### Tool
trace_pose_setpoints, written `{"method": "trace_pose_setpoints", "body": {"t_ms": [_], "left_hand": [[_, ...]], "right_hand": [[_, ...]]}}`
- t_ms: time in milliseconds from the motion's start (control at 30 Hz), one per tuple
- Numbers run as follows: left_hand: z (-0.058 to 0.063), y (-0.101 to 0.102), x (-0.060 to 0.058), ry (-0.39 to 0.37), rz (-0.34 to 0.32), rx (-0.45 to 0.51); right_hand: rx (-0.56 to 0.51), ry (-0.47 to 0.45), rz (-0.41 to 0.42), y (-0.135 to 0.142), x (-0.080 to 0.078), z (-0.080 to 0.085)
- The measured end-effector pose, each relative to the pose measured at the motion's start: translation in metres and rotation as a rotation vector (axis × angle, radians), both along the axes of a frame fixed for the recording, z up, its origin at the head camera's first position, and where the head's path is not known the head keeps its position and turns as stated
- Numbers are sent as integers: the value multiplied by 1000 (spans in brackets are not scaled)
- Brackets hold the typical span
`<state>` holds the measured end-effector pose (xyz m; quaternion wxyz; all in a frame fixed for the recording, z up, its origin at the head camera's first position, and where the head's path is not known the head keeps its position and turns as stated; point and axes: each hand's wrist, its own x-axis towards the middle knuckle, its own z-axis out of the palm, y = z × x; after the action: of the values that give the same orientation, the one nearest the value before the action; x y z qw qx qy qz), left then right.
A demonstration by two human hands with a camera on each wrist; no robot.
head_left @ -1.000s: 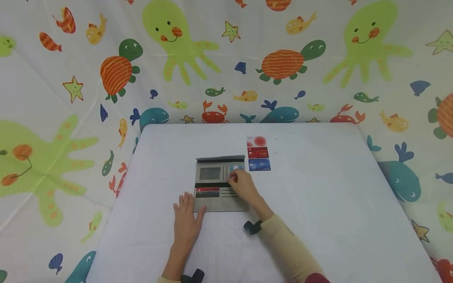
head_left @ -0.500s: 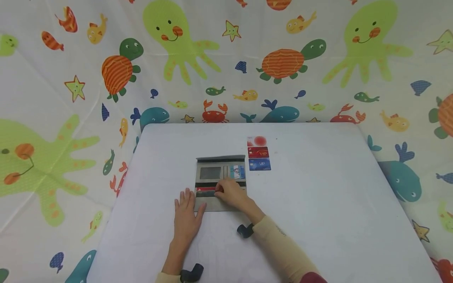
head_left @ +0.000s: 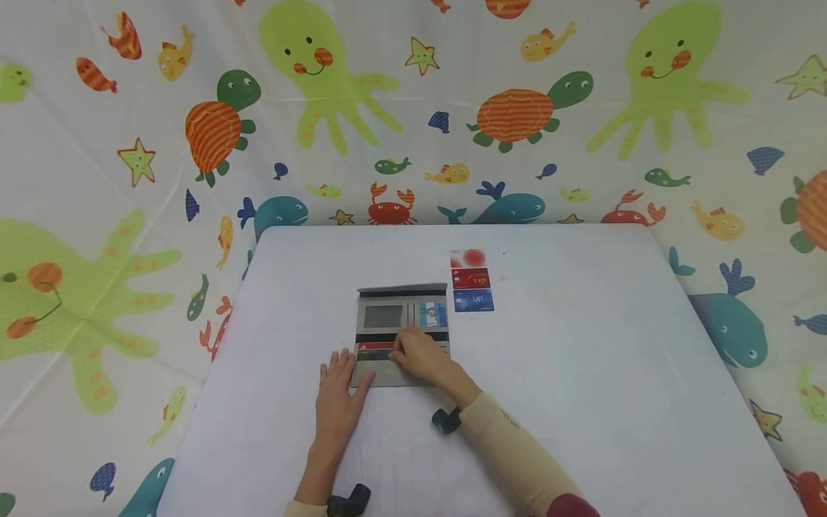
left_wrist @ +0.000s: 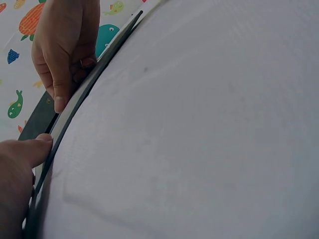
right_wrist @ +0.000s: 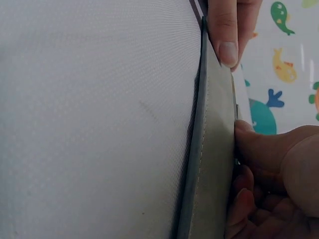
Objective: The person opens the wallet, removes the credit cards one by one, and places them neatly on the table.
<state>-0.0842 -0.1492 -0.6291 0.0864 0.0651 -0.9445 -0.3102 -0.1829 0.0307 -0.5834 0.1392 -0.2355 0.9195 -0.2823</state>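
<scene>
An unfolded grey wallet point(head_left: 381, 373) lies on the white table, with a red card point(head_left: 375, 345) and a dark card point(head_left: 371, 355) in its lower slots. A blue-and-white card point(head_left: 433, 314) shows in the upper right pocket. My right hand point(head_left: 420, 354) is over the lower part, thumb and fingers curled together at the right end of the dark card, pinching it; the fingertips are partly hidden. My left hand point(head_left: 337, 391) lies with straight fingers along the wallet's left side, its thumb point(left_wrist: 42, 142) resting on the near left corner.
Beyond the wallet's right edge, three cards lie in a column: a white one with a red disc point(head_left: 468, 258), a red VIP card point(head_left: 471, 278) and a blue VIP card point(head_left: 474, 300). A curtain point(head_left: 400, 93) printed with sea animals hangs behind the white table point(head_left: 581, 323).
My right hand has moved from the blue-and-white card's pocket down and left to the dark card, where it stays over the last half second. My left hand has barely moved.
</scene>
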Motion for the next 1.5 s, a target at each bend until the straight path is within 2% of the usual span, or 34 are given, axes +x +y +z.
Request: {"method": "trace_pose_setpoints", "body": {"t_ms": [367,800,1000,1500], "left_hand": [[1,1,0,42,30,27],[-4,1,2,151,41,25],[-6,0,1,156,42,24],[-4,1,1,147,33,23]], "right_hand": [[87,60,24,-4,-1,1],[89,88,63,-5,-1,0],[105,99,90,-8,0,2],[138,164,79,-12,1,-1]]}}
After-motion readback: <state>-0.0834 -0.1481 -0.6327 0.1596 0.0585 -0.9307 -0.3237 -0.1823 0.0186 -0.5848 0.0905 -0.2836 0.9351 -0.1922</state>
